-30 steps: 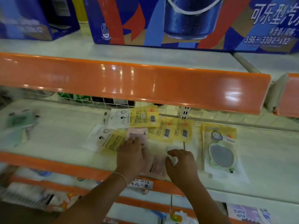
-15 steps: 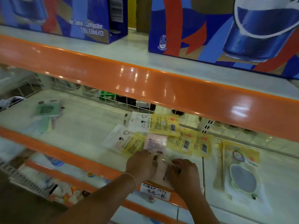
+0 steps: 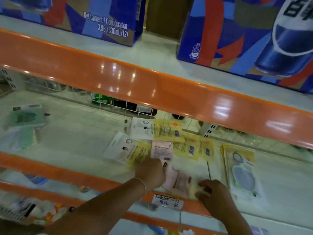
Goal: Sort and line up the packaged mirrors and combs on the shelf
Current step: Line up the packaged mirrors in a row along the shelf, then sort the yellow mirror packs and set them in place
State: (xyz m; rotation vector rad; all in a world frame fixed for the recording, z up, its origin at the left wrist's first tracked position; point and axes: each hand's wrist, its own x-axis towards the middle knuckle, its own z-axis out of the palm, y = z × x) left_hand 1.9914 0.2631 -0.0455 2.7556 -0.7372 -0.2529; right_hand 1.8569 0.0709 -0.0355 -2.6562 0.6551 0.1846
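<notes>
Two hands on the pink packet at the shelf front | left hand fingers curled, pressing; right hand pinching its corner | yellow packets overlap untidily, mirror pack apart right | sorting barely begun, I'd say.

White shelf, yellow packets, green packets

Both hands on shelf: left hand and right hand touching pink packet; yellow packets behind.
</notes>
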